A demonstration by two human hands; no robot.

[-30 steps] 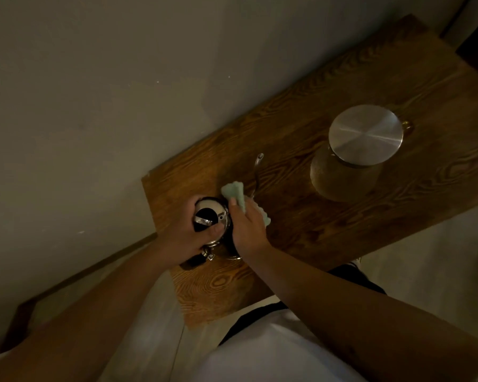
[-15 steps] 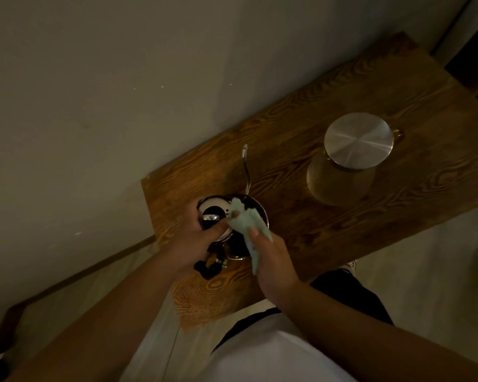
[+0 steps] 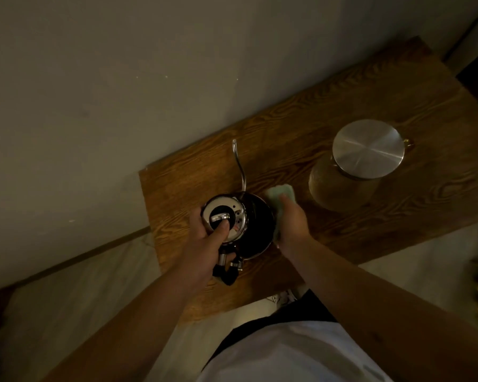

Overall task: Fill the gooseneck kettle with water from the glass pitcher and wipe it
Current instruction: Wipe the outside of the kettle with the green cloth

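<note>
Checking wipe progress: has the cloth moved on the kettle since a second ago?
Yes. The cloth went from the lid side round to the kettle flank facing the glass pitcher.

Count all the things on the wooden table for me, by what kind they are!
Kettle: 1
Glass pitcher: 1
Green cloth: 1, pressed to the kettle by the right hand
Total: 3

Glossy metal kettle (image 3: 255,224), brushed steel lid (image 3: 368,148) on glass pitcher (image 3: 340,188), grainy wooden table (image 3: 301,139), soft cloth (image 3: 280,194)
</note>
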